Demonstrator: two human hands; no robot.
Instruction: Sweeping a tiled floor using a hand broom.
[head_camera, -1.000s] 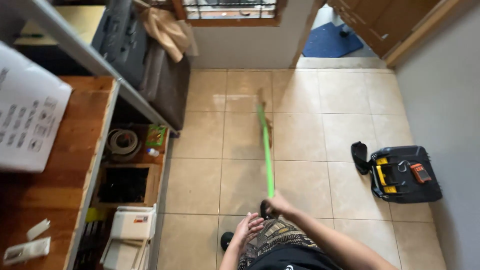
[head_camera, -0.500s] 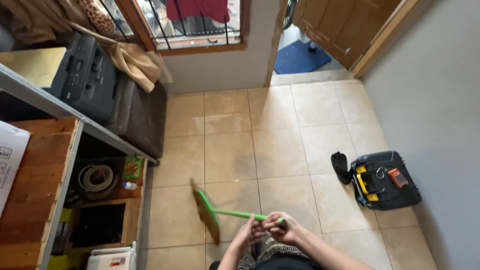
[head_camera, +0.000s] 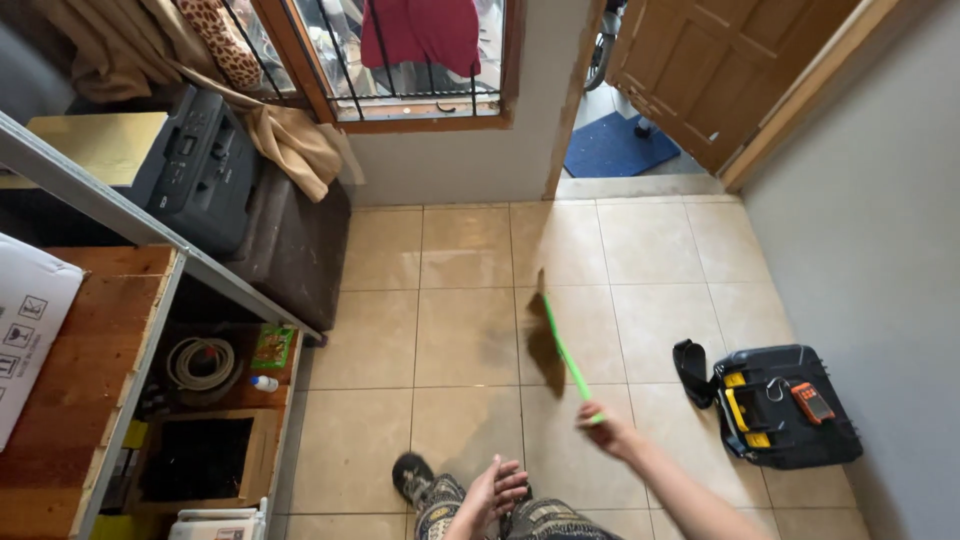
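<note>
Clenched in our right hand (head_camera: 607, 428), the grip takes the green broom (head_camera: 562, 350) at the top end of its thin stiff handle, its blurred bristle head over the glossy beige tile floor (head_camera: 460, 330). It looks light, easy one-handed. Our left hand (head_camera: 492, 490) hangs released, fingers spread, holding nothing.

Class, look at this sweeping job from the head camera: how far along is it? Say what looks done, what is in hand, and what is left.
Done: the tiled floor shows no visible dirt pile, though fine dust could not be seen. In hand: the right hand swings the green-handled broom mid-stroke, blurred; the left hand is open and off it. Left: tiles around the black toolbox and toward the doorway, seemingly.
</note>
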